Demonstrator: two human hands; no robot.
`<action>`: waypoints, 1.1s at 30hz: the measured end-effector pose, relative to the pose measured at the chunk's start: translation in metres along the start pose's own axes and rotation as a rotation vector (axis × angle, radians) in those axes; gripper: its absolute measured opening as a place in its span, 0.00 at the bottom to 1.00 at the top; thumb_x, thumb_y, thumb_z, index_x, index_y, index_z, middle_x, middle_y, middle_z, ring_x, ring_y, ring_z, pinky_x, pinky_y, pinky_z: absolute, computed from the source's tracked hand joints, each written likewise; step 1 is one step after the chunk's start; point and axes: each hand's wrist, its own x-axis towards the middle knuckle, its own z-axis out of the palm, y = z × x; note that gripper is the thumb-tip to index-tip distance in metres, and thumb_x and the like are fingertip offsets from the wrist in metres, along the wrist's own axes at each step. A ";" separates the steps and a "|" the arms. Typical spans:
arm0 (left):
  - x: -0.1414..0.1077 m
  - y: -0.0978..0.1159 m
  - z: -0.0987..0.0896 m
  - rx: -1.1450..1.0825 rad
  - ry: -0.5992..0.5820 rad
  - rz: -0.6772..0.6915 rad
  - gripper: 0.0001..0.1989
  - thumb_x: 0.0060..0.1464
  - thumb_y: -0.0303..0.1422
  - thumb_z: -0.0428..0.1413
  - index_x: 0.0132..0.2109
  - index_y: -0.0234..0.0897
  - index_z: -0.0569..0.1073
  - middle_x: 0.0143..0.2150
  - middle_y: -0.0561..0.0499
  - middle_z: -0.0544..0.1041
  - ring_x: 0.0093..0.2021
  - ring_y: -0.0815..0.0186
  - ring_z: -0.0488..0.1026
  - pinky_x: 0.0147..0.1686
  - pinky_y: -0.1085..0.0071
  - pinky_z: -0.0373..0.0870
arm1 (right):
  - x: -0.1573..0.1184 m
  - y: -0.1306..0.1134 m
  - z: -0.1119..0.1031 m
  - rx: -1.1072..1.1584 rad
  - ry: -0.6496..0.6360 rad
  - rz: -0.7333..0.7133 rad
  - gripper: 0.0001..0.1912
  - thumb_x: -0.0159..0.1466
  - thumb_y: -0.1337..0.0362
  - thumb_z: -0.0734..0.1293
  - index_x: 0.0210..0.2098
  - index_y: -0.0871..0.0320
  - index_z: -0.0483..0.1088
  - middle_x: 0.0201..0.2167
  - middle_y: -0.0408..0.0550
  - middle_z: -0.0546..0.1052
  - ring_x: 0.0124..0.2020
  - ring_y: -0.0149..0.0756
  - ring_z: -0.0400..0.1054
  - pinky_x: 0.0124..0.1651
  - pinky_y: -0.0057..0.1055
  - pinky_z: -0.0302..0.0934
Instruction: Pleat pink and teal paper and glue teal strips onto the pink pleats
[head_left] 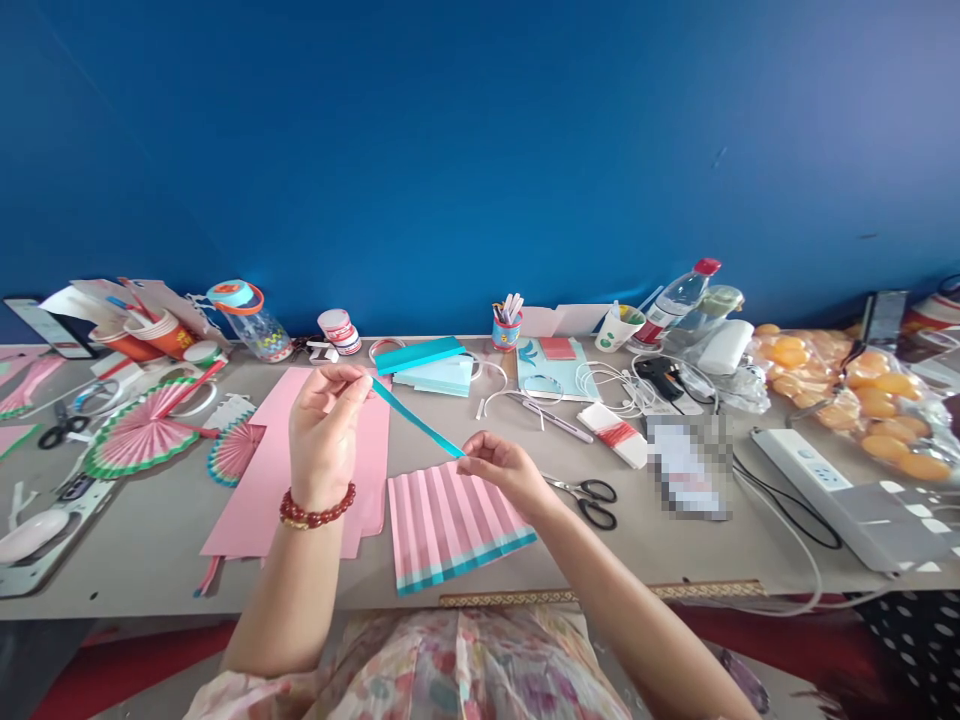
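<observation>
A narrow teal paper strip (pixel 417 417) stretches on a slant between my two hands, above the table. My left hand (pixel 328 430), with a red bead bracelet at the wrist, pinches its upper end. At the lower end, the fingertips of my right hand (pixel 504 470) are closed on it. Below lies a pleated pink paper (pixel 457 535) with a teal and pale blue band along its near edge; my right hand hides its far right corner. Flat pink sheets (pixel 255 510) lie under and beside my left hand.
Scissors (pixel 589 497) rest right of the pleated paper. Teal paper strips (pixel 420 354), a pen cup (pixel 507 328) and white cables (pixel 622 385) lie farther back. Finished-looking paper fans (pixel 146 430) sit left; a power strip (pixel 802 460) and bagged orange balls (pixel 877 400) are right.
</observation>
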 end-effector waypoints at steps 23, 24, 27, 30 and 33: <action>-0.041 -0.006 0.012 0.549 -0.692 0.010 0.10 0.59 0.37 0.57 0.47 0.41 0.75 0.46 0.47 0.76 0.48 0.60 0.73 0.49 0.64 0.71 | -0.027 -0.099 -0.015 -0.867 -0.253 -0.380 0.10 0.66 0.68 0.61 0.43 0.57 0.72 0.38 0.47 0.77 0.37 0.33 0.70 0.37 0.27 0.61; -0.043 -0.007 0.018 0.500 -0.741 -0.065 0.10 0.59 0.38 0.58 0.46 0.41 0.76 0.45 0.47 0.77 0.46 0.60 0.74 0.47 0.65 0.71 | -0.025 -0.101 -0.014 -0.838 -0.277 -0.384 0.10 0.66 0.67 0.61 0.43 0.57 0.72 0.38 0.47 0.77 0.37 0.33 0.70 0.37 0.27 0.61; -0.047 -0.011 0.028 0.392 -0.803 -0.219 0.08 0.58 0.38 0.58 0.40 0.40 0.76 0.39 0.48 0.78 0.41 0.62 0.74 0.43 0.66 0.70 | -0.020 -0.105 -0.015 -0.775 -0.296 -0.395 0.09 0.67 0.64 0.61 0.43 0.57 0.72 0.38 0.47 0.76 0.38 0.34 0.69 0.39 0.29 0.62; -0.049 -0.011 0.031 0.293 -0.794 -0.326 0.08 0.57 0.39 0.59 0.36 0.39 0.76 0.34 0.50 0.75 0.36 0.64 0.71 0.39 0.69 0.67 | -0.017 -0.106 -0.015 -0.791 -0.259 -0.410 0.08 0.66 0.63 0.62 0.42 0.55 0.72 0.37 0.46 0.76 0.37 0.35 0.69 0.38 0.30 0.62; -0.050 -0.009 0.033 0.196 -0.760 -0.405 0.10 0.56 0.40 0.60 0.35 0.38 0.75 0.32 0.51 0.73 0.32 0.67 0.67 0.34 0.71 0.64 | -0.017 -0.106 -0.011 -0.871 -0.185 -0.431 0.10 0.65 0.62 0.62 0.43 0.54 0.72 0.36 0.46 0.76 0.36 0.35 0.69 0.36 0.30 0.61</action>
